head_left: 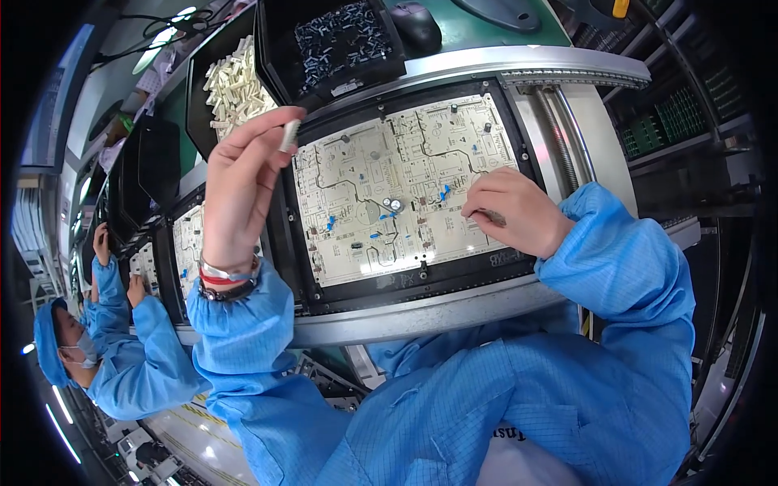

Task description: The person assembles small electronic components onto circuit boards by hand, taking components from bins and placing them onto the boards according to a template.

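My left hand is raised above the left edge of the circuit board, thumb and fingers pinched on a small white connector with a row of teeth. A pale printed circuit board lies in a black carrier frame. On it stand several blue parts and a silver-topped capacitor. Over the right part of this board, my right hand has its fingers curled together. Something small and dark shows at its fingertips, but what it is stays hidden.
Behind the board stand a black bin of white connectors and another of small dark-blue parts. A black mouse is beside them. A metal rail runs along the near side. At left, a co-worker handles another board.
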`<action>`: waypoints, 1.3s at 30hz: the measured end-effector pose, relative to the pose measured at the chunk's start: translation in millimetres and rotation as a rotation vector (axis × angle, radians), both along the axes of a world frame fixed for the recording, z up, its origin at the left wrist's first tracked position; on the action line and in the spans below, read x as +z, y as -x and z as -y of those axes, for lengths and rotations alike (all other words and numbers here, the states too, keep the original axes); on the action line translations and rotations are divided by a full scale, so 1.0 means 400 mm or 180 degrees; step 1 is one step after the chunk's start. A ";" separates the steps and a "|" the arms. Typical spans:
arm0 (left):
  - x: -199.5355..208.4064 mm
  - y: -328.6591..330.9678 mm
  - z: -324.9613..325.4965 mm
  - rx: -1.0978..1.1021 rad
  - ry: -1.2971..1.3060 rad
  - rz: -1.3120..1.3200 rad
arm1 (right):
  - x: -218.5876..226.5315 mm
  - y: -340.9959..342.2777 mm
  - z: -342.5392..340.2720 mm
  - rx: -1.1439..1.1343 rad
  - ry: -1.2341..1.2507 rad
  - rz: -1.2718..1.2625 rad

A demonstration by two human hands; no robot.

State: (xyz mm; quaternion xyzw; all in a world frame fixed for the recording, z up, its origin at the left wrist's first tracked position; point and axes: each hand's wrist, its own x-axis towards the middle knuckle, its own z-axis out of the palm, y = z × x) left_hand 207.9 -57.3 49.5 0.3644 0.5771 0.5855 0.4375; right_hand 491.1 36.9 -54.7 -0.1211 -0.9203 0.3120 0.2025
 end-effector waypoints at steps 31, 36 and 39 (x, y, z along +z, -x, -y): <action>-0.212 -0.330 -0.261 -0.1553 -0.0264 -0.2642 | 0.137 -0.363 -0.130 -0.1683 -0.0351 -0.0240; -0.200 -0.342 -0.278 -0.1667 -0.0161 -0.2762 | 0.136 -0.457 -0.122 -0.2104 -0.0245 -0.0341; -0.193 -0.344 -0.284 -0.1752 -0.0144 -0.2972 | 0.141 -0.492 -0.106 -0.2268 -0.0318 -0.0366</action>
